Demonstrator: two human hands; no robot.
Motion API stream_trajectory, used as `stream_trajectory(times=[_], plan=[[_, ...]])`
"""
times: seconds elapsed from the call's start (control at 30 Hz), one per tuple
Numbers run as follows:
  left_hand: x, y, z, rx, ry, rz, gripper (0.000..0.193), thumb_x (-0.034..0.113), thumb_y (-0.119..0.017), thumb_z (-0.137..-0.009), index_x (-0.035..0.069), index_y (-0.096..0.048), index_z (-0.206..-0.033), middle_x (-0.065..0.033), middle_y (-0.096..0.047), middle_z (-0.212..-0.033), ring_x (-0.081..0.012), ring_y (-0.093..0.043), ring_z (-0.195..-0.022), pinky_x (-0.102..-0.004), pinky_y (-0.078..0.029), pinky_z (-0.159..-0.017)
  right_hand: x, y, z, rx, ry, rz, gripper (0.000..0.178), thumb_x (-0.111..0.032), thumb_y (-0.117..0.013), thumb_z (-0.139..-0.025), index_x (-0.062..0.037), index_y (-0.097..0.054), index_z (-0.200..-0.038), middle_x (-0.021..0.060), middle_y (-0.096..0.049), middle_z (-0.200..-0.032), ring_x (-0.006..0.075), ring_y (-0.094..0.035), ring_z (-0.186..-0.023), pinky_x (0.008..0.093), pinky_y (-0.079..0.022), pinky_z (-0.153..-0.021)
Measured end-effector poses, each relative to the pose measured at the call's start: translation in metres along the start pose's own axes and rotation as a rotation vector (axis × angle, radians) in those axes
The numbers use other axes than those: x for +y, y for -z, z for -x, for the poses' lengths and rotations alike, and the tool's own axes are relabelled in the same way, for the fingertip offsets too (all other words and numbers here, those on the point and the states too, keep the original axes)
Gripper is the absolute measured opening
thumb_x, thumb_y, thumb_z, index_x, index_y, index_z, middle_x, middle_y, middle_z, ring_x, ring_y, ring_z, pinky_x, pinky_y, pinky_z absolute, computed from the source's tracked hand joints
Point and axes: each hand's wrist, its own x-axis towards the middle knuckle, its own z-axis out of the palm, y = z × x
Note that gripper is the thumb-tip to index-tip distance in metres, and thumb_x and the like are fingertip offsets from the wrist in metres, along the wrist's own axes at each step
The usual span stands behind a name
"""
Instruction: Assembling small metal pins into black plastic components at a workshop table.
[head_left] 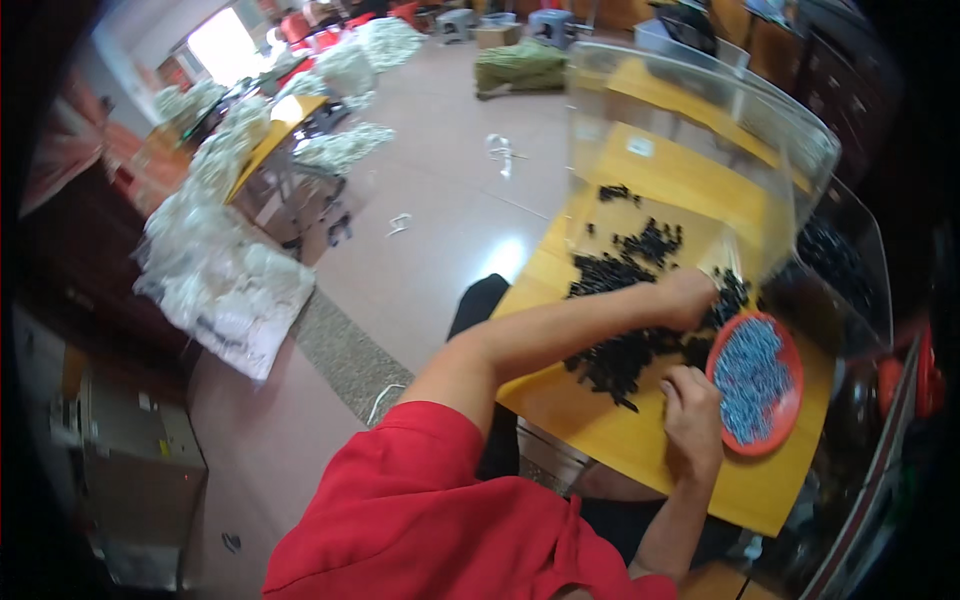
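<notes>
Small black plastic pieces (610, 275) lie in a loose heap across a yellow table (560, 400). My left hand (688, 298) reaches over the heap with its fingers curled closed; whatever they grip is hidden. Closer to me, my right hand (692, 410) is closed in a pinch at the heap's near edge, and anything in it is too small to make out. Just right of that hand sits a red bowl (790, 408) holding many small, thin, bluish-silver metal parts (748, 380).
A large clear plastic bin (690, 100) stands at the table's far end, behind the heap. Another clear container of black pieces (840, 260) is beyond the right edge. White bundles and a plastic bag (230, 290) lie along the left; a green sack (520, 70) rests on the floor.
</notes>
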Motion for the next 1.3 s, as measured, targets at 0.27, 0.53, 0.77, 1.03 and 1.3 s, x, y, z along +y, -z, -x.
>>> stream_trajectory(times=[0.27, 0.53, 0.77, 1.03, 1.3], plan=[[0.012, 0.021, 0.063, 0.535, -0.12, 0.421, 0.015, -0.003, -0.057, -0.068, -0.002, -0.061, -0.082, -0.0168, -0.059, -0.07, -0.0301, -0.06, -0.062, -0.0372, -0.047, -0.057, -0.013, -0.004, -0.008, -0.048, -0.042, 0.136, 0.007, 0.006, -0.052, -0.071, 0.0058, -0.053, -0.078, 0.018, -0.05, -0.078, 0.0345, -0.051, -0.075, 0.0375, -0.042, -0.066], [0.015, 0.032, 0.098, 0.362, 0.301, 1.295, 0.018, -0.002, -0.054, -0.077, -0.004, -0.056, -0.095, -0.0056, -0.06, -0.078, -0.0111, -0.057, -0.064, -0.0232, -0.048, -0.059, -0.012, -0.003, -0.011, -0.011, -0.102, 0.115, 0.006, 0.004, -0.055, -0.07, 0.0034, -0.051, -0.075, 0.0172, -0.05, -0.073, 0.0351, -0.05, -0.069, 0.0396, -0.04, -0.061], [0.026, 0.016, 0.097, 0.469, 0.219, 1.426, 0.018, -0.006, -0.055, -0.072, -0.004, -0.055, -0.09, -0.0053, -0.059, -0.073, -0.0092, -0.054, -0.064, -0.0236, -0.047, -0.057, -0.013, 0.009, -0.008, 0.11, -0.165, -0.181, 0.01, 0.005, -0.054, -0.07, 0.0036, -0.056, -0.08, 0.0147, -0.052, -0.073, 0.0277, -0.052, -0.065, 0.031, -0.041, -0.061], [0.021, 0.034, 0.104, 0.302, 0.366, 1.288, 0.02, -0.004, -0.06, -0.068, -0.001, -0.059, -0.088, -0.0039, -0.06, -0.08, -0.0106, -0.056, -0.074, -0.0232, -0.046, -0.068, 0.001, 0.017, -0.015, 0.113, -0.324, -0.363, 0.013, 0.004, -0.055, -0.074, 0.0027, -0.057, -0.086, 0.0094, -0.059, -0.078, 0.0137, -0.055, -0.067, 0.024, -0.043, -0.062], [0.022, 0.02, 0.098, 0.159, 0.208, 1.556, 0.013, 0.001, -0.058, -0.077, -0.001, -0.056, -0.09, -0.0052, -0.06, -0.082, -0.011, -0.057, -0.07, -0.0217, -0.045, -0.06, 0.018, 0.016, -0.013, 0.149, -0.449, -0.6, 0.01, 0.004, -0.052, -0.078, 0.0028, -0.058, -0.087, 0.0019, -0.055, -0.075, 0.0056, -0.049, -0.061, 0.019, -0.04, -0.055]])
